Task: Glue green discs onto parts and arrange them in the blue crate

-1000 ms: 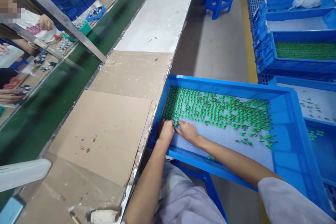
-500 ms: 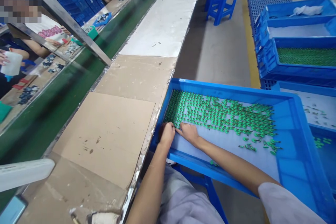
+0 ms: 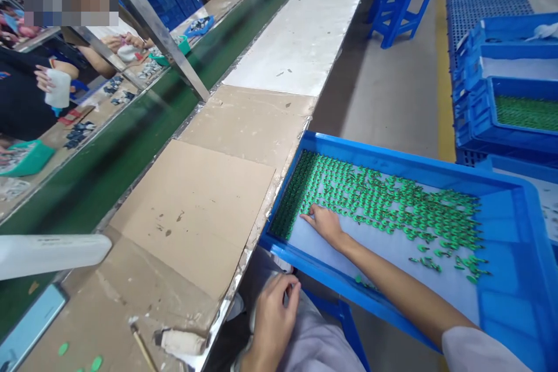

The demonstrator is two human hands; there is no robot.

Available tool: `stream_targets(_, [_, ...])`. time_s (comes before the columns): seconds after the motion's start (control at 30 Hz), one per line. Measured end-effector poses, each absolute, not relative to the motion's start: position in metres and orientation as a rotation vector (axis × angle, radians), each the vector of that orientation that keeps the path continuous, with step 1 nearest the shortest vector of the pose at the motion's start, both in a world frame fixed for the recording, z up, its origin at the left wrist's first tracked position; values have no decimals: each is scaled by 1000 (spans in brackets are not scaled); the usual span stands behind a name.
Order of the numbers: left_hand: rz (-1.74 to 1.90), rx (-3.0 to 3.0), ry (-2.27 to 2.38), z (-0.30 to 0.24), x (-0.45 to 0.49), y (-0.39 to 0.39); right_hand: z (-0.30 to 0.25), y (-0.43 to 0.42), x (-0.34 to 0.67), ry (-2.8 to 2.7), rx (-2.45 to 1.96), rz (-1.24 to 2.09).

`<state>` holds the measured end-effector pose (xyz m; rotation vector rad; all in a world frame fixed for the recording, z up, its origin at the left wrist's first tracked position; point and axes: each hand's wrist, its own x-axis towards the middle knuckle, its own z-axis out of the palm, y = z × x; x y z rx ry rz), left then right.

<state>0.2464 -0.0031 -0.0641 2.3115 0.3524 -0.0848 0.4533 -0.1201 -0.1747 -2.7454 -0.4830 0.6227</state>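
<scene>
My right hand [image 3: 326,224] is over the blue tray [image 3: 436,164], at the near edge of the rows of small green pieces [image 3: 361,192]. Its thumb is stretched out, apart from the forefinger, and no piece shows between them. Outside the tray, above my lap, my left hand [image 3: 275,309] is curled, thumb and fingertips close together; nothing shows in the gap between them. Pieces stand packed tightly along the tray's left end and lie more loosely toward the right, on a pale liner [image 3: 353,250].
Cardboard [image 3: 204,197] covers the bench at my left, with a brush [image 3: 142,343], a wrapped tool [image 3: 181,342] and green discs [image 3: 96,363] near its front. More blue trays [image 3: 483,110] are stacked at right, beyond a blue stool [image 3: 410,6]. Co-workers sit across the green belt [image 3: 143,122].
My left hand has left the tray's near-left corner and come back toward my lap. My right hand stays by the green pieces. The whole view has shifted, with scenery moving rightward.
</scene>
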Motion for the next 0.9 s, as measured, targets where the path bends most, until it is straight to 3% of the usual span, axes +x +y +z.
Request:
stream_targets(0.4, [31,2227,350,-89,201,-7,-178,-123,455,-526,-2720,588])
stream_targets(0.67, [-118,2206,248,-83,180,11,-177,-137,453,-558,-2637,593])
stream_targets(0.8, [-187,2128,159,-76,162,11,-161,-147,450,-527,-2635,613])
stream_targets(0.9, [-282,1882,117,-47,131,17,-131,-147,440,-609,-2519,420])
